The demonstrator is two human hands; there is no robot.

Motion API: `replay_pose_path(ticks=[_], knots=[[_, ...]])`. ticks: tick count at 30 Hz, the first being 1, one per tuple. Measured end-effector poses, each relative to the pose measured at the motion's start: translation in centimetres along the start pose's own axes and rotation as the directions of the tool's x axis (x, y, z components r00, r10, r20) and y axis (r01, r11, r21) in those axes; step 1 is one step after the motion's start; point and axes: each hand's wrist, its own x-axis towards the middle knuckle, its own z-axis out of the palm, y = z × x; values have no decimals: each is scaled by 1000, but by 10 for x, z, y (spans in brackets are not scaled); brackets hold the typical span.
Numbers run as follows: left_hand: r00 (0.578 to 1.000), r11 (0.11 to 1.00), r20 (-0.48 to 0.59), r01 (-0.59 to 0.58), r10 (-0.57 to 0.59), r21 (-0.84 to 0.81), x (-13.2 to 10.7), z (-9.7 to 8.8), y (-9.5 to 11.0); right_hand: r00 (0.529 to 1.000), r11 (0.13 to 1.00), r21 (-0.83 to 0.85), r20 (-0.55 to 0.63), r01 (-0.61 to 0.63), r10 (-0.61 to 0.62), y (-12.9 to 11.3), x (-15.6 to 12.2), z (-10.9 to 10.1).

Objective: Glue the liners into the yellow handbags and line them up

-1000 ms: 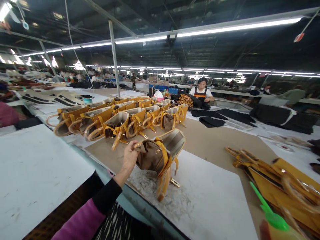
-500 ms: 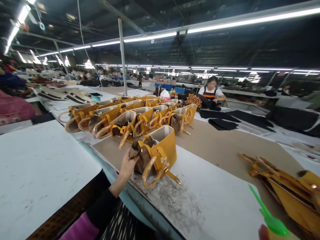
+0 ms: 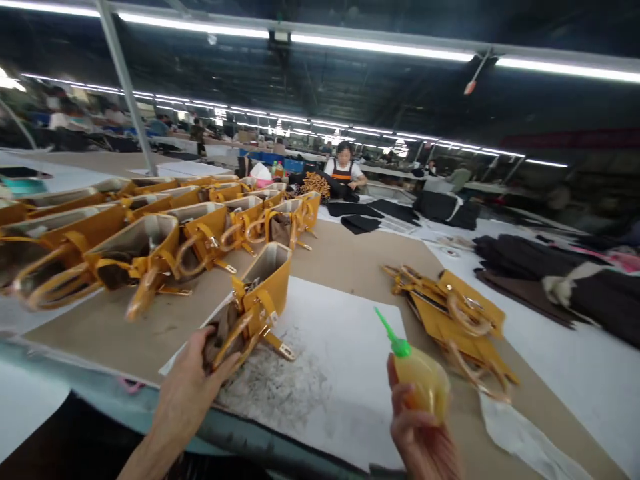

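A yellow handbag (image 3: 275, 283) with tan handles lies on the stained white sheet (image 3: 340, 347) at the table's near edge. Its brown lining bulges out on the left, where my left hand (image 3: 193, 373) is closed around the lining and a handle. In my right hand (image 3: 420, 427) is a squeeze bottle (image 3: 423, 380) of yellowish liquid, its green nozzle pointing up and left. Right of the bottle lie flat yellow bag pieces (image 3: 450, 313) with handles attached.
Rows of similar yellow handbags (image 3: 145, 243) fill the left of the table. Black fabric pieces (image 3: 360, 223) lie farther back, with dark cloth bundles (image 3: 550, 273) at the right. A co-worker (image 3: 344, 172) is across the table. A metal post (image 3: 127, 87) rises behind the bags.
My view has swung right. The squeeze bottle and right hand have come fully into view. My left hand has shifted from the lining's edge to around the lining and handle.
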Motion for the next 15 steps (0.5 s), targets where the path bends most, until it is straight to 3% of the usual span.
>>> replay_pose_path(ticks=[6, 8, 10, 12, 15], knots=[[987, 970, 148, -87, 54, 226, 22, -21, -5, 997, 999, 45, 73, 5, -9, -7, 12, 0], [975, 972, 221, -77, 27, 222, 25, -24, -5, 997, 999, 50, 74, 2, -6, -15, 14, 0], [973, 992, 232, -30, 0, 126, 27, -23, -7, 999, 999, 36, 45, -10, 9, -26, 18, 4], [983, 998, 175, 60, -57, -13, 29, -20, -8, 1000, 1000, 4, 19, -14, 14, -41, 24, 8], [964, 923, 156, 253, -216, -289, 27, -15, -5, 1000, 997, -67, -7, 30, -30, -71, 38, 11]])
